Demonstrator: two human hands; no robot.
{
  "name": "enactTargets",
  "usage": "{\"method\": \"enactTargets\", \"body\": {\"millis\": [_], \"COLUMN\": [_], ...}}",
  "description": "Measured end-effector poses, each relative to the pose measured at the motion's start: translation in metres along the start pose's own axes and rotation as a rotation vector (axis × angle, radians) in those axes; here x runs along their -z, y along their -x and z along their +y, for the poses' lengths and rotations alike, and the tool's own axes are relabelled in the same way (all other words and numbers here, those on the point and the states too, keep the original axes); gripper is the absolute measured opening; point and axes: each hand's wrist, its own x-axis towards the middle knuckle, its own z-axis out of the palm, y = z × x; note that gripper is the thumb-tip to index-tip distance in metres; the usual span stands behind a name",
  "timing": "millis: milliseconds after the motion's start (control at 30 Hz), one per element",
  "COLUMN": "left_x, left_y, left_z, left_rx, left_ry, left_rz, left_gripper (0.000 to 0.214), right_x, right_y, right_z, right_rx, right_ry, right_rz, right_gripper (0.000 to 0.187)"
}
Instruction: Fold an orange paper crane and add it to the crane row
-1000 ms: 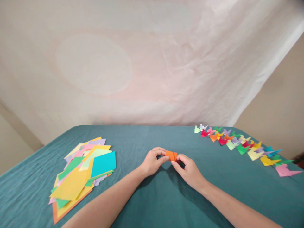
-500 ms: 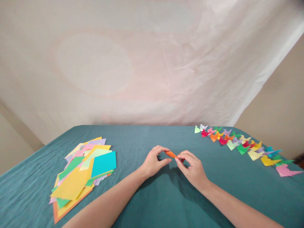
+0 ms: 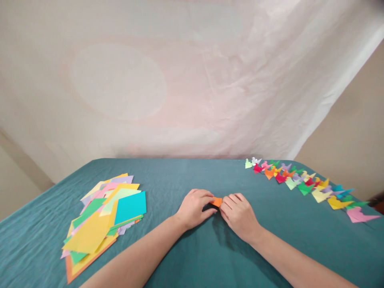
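A small folded piece of orange paper is held between my two hands, low over the middle of the table. My left hand has its fingertips on the paper's left end, with the thumb reaching below it. Closed over the right end is my right hand, whose fingers hide that part of the paper. How the paper is folded underneath cannot be made out.
On the left lies a loose pile of coloured paper sheets, a blue sheet on its right side. Rows of small folded paper birds run along the table's right side. A green cloth covers the table; pale fabric hangs behind.
My right hand has turned palm-down and its fingers have closed over the paper's right end. The orange paper has moved slightly lower and lies flatter. My left hand has also lowered slightly.
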Motion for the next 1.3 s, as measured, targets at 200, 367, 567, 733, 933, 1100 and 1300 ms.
{"method": "enactTargets", "body": {"millis": [200, 367, 567, 733, 933, 1100, 1300], "left_x": [0.003, 0.004, 0.004, 0.002, -0.003, -0.006, -0.007], "left_y": [0.0, 0.0, 0.0, -0.001, -0.002, -0.004, -0.005], "left_z": [0.003, 0.003, 0.001, 0.0, -0.007, -0.015, -0.019], "left_rx": [-0.045, -0.055, -0.067, -0.051, -0.019, -0.004, 0.044], "left_ry": [-0.036, -0.04, -0.062, -0.026, 0.049, 0.173, 0.259], "left_rz": [-0.075, -0.101, -0.116, -0.105, -0.065, -0.04, -0.046], "left_gripper": [0.025, 0.028, 0.026, 0.024, 0.023, 0.021, 0.02], "right_x": [-0.002, -0.003, -0.015, -0.025, -0.025, -0.025, -0.022], "right_y": [0.0, 0.003, 0.005, 0.004, 0.0, -0.001, -0.002], "right_z": [-0.001, 0.008, 0.023, 0.028, 0.027, 0.026, 0.022], "right_rx": [0.023, -0.005, -0.431, -0.566, -0.609, -0.624, -0.637], "right_ry": [-0.095, -0.35, -0.654, -0.717, -0.69, -0.69, -0.721], "right_rz": [-0.033, -0.044, 0.007, -0.037, -0.073, -0.097, -0.139], "right_gripper": [0.022, 0.016, 0.008, 0.009, 0.012, 0.012, 0.01]}}
